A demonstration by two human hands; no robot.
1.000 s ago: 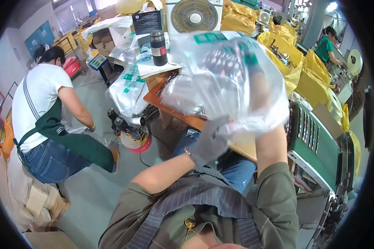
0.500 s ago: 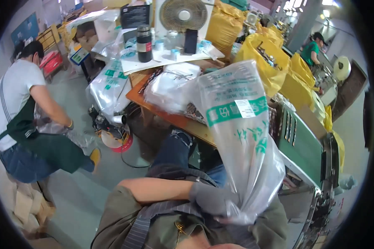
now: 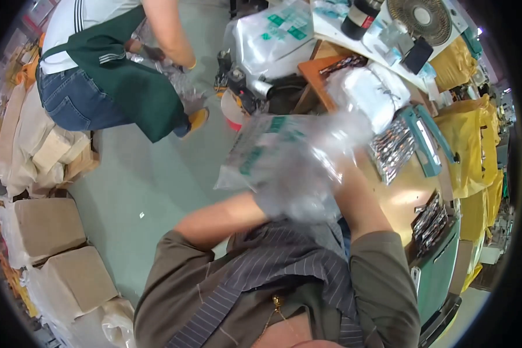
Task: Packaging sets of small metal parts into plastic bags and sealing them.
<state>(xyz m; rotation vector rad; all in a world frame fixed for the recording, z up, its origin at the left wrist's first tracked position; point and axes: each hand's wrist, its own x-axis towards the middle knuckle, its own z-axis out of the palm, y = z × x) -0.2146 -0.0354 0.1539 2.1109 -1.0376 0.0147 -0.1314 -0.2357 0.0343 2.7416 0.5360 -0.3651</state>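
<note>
A clear plastic bag (image 3: pixel 267 139) with green print is held in the air before my lap, its upper part crumpled and smeared by motion. My left hand (image 3: pixel 290 188), in a grey glove, is closed on the lower part of this bag, though its fingers are blurred. My right hand (image 3: pixel 337 153) is up against the crumpled plastic at the bag's right side; blur and film hide its fingers. Just beyond it on the wooden table (image 3: pixel 397 200) lie a white plastic bundle (image 3: pixel 374 93) and a packet of dark patterned strips (image 3: pixel 393 149).
A teal bar-shaped device (image 3: pixel 422 142) and more dark strips (image 3: pixel 429 223) rest on the table. Behind stand a black bottle (image 3: pixel 361 20), a phone (image 3: pixel 417 55) and a fan (image 3: pixel 420 20). A co-worker in a green apron (image 3: pixel 127 81) bends at left, above cardboard boxes (image 3: pixel 46 226).
The view has turned down and left. The bag has swung from upright on my right to a tilted place before my lap. My right forearm now shows, its hand at the bag.
</note>
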